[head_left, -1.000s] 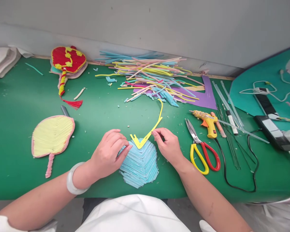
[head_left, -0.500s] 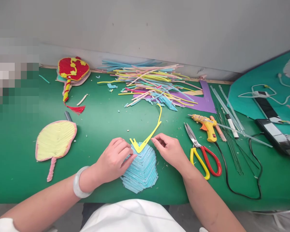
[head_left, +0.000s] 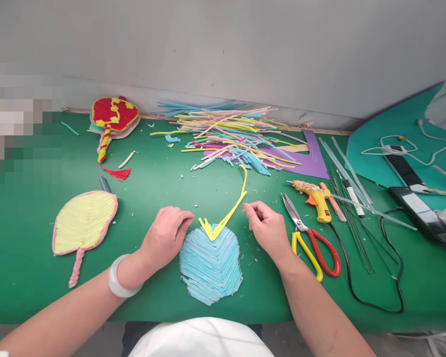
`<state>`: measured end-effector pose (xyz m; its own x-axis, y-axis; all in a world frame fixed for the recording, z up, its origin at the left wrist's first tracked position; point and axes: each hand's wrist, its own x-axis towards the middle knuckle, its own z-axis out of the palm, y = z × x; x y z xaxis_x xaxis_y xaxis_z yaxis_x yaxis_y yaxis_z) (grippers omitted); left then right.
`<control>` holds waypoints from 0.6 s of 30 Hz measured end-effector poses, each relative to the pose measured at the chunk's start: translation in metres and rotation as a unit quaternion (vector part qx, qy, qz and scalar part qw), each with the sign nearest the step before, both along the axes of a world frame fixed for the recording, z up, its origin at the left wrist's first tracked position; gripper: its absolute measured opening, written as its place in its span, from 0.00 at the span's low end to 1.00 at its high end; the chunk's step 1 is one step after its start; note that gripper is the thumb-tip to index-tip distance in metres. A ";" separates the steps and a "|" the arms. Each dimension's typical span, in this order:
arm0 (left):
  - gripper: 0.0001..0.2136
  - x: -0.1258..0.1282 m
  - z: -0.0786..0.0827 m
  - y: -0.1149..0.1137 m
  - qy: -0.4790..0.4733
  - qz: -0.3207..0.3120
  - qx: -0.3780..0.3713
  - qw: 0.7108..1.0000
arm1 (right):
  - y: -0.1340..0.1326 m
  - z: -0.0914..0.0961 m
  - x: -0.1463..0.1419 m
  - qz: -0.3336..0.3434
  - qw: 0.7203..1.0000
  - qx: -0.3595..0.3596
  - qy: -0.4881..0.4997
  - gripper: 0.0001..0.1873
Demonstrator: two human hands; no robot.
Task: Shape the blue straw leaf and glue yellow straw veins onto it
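Note:
A blue panel of pipe cleaners laid side by side in a V pattern lies flat before me. Bent yellow pipe cleaners form a V at its top edge, one long end curving up and away. Left of the V, my left hand has its fingers pinched together, off the panel. On the other side my right hand is also closed, thumb against the index finger, near the long yellow strip but apart from it. Whether anything small sits in either pinch is hidden.
Behind lies a pile of coloured pipe cleaners on a purple sheet. Scissors, a yellow glue gun and its cord are at right. A yellow leaf-shaped fan and a red fan lie at left.
My left hand has come off the blue panel and moved left. My right hand has drawn slightly right, away from the yellow strip. The whole view has shifted a little.

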<state>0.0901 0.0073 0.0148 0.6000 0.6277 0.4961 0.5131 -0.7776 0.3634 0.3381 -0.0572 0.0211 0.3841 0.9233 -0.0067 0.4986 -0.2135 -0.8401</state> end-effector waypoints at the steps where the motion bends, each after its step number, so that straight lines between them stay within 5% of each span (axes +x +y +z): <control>1: 0.06 -0.001 0.000 0.000 0.000 -0.001 0.000 1.000 | 0.000 0.000 0.000 0.000 1.000 -0.001 0.000 0.20; 18: 0.04 -0.006 0.003 0.003 0.006 0.001 0.009 1.000 | -0.001 -0.001 0.001 -0.013 1.000 0.008 -0.007 0.21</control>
